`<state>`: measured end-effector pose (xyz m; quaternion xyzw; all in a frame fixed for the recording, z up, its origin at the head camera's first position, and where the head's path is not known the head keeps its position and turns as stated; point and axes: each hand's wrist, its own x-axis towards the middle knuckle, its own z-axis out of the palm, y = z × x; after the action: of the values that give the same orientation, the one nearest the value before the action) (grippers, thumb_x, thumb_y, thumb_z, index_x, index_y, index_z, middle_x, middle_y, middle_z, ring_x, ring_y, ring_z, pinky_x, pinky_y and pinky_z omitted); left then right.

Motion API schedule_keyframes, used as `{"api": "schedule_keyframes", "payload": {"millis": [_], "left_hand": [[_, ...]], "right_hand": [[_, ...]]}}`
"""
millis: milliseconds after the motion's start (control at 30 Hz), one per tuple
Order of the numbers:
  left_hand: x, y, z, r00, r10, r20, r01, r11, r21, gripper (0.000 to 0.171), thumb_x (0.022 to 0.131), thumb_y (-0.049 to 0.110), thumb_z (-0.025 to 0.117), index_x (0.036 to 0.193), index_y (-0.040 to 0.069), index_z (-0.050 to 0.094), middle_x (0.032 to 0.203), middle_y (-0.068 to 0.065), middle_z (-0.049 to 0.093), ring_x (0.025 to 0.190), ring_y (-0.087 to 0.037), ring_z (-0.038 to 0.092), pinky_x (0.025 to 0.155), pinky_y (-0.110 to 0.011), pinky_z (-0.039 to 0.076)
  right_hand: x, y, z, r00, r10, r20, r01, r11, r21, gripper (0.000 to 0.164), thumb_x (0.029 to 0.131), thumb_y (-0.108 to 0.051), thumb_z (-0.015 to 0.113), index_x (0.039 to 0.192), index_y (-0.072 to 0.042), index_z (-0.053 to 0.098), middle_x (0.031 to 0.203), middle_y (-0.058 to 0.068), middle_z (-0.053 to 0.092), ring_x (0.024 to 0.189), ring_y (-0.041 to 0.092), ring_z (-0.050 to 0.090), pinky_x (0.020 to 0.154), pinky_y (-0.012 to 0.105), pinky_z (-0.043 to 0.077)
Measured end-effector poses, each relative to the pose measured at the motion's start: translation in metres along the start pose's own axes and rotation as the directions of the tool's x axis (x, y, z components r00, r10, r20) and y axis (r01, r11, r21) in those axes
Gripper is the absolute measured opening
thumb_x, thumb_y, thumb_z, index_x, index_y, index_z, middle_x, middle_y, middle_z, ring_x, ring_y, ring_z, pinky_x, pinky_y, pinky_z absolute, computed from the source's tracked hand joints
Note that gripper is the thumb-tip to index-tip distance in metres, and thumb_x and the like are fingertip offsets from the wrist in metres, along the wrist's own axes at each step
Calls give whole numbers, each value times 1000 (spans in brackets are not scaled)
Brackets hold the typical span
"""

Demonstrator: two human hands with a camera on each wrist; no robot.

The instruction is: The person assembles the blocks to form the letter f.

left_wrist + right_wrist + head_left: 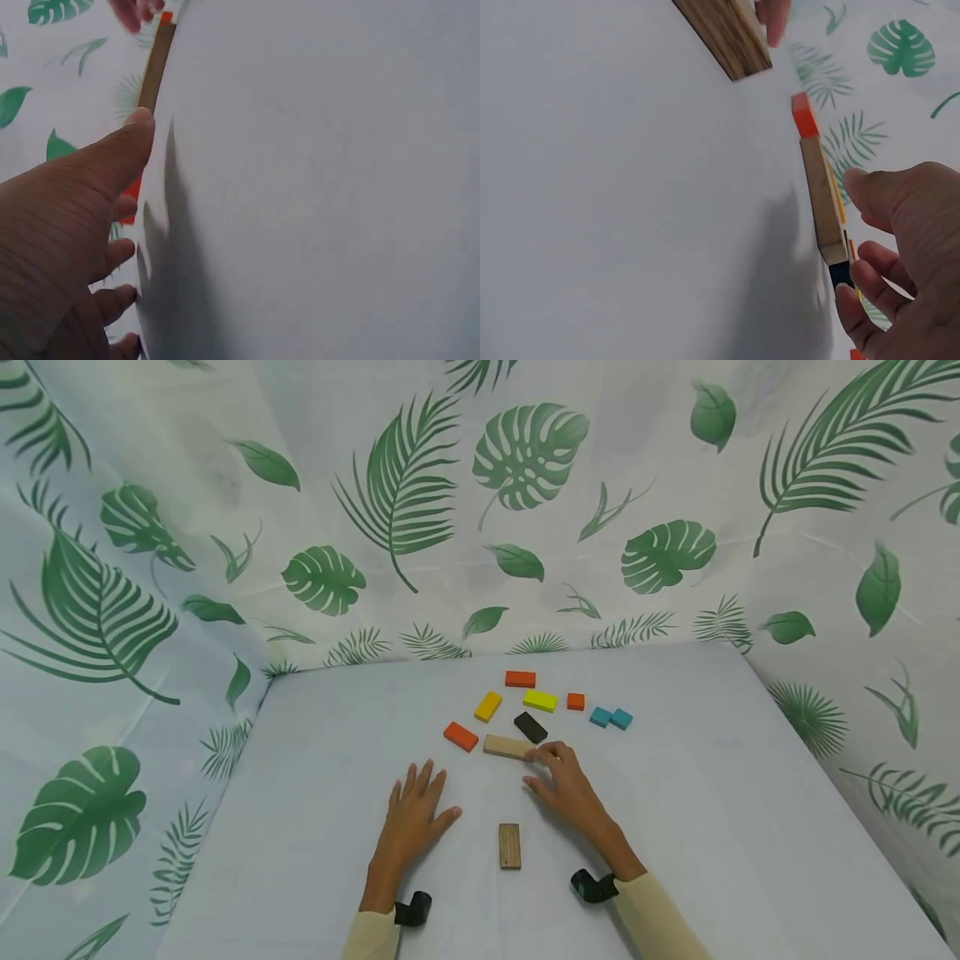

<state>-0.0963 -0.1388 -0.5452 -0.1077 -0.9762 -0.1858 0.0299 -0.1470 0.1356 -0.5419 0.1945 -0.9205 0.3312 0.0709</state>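
Note:
My left hand is spread, palm down, over the white table and holds nothing. In the left wrist view its thumb stands apart from the other fingers. My right hand reaches to the right end of a pale wooden block; its index fingertip overlaps that end in the head view. Whether it touches the block I cannot tell. The right thumb stands away from the block in the right wrist view. Between the forearms lies a darker, grained wooden block, lengthwise toward me.
Beyond the pale block lie a black block, a yellow-orange block, a bright yellow block, a red-orange block, a small orange block and two blue blocks. Another red-orange block is left. A leaf-patterned curtain surrounds the table.

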Motion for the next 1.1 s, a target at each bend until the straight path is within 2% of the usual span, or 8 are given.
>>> {"api": "schedule_keyframes", "payload": {"millis": [233,333,467,633,733,867,1000,1100], "left_hand": [[-17,22,7,989,133,-59,-140,983,-119,52,91,44,66,131,11,61,144,-11,53,136,-34,46,103,-56,43],[-27,33,10,988,137,-70,-148,970,-191,51,91,45,65,131,14,62,138,-7,56,130,-27,51,99,-51,46],[-37,45,14,992,116,-57,-127,948,-293,50,89,46,68,130,17,62,124,0,58,110,-15,54,90,-40,48],[-45,53,18,987,159,-14,-154,925,-349,47,87,45,70,129,25,64,107,6,56,90,-5,49,77,-25,39],[-47,53,20,975,221,-14,-213,921,-326,44,86,46,70,126,30,66,103,9,54,89,-2,49,74,-22,31],[-48,52,21,960,280,-29,-277,923,-266,42,84,48,70,124,35,67,102,12,54,91,-2,49,75,-22,29],[-46,50,21,949,314,-23,-310,920,-241,41,84,48,70,123,36,67,102,12,53,91,-1,49,75,-21,28],[-43,50,18,945,327,-8,-318,913,-255,40,84,45,71,122,34,68,101,11,53,90,-2,49,74,-21,29]], "right_hand": [[28,4,14,1000,27,-8,-28,995,-97,35,87,-20,75,120,-9,65,115,10,57,105,24,50,91,38,49],[34,2,18,999,26,-34,-31,990,-137,33,87,-19,75,117,-8,67,113,11,60,102,26,51,88,38,48],[38,-4,19,998,29,-59,-39,982,-187,32,87,-18,75,115,-6,68,109,13,62,98,28,52,83,39,49],[35,-8,18,997,75,-30,-80,974,-213,39,86,-21,73,121,-7,64,104,15,59,83,23,51,66,34,48],[31,-6,16,993,111,38,-102,977,-190,51,86,-25,73,132,-11,57,113,17,54,77,20,51,61,30,46],[30,-3,8,983,95,160,-78,991,-109,64,87,-32,74,143,-17,47,135,17,43,82,23,55,67,35,51],[33,1,-6,949,44,311,-39,999,-24,76,85,-34,76,150,-16,39,153,17,29,94,25,56,82,42,52],[38,7,-15,914,4,406,-15,1000,25,80,86,-30,76,152,-12,35,158,18,23,95,21,54,83,37,50]]}}
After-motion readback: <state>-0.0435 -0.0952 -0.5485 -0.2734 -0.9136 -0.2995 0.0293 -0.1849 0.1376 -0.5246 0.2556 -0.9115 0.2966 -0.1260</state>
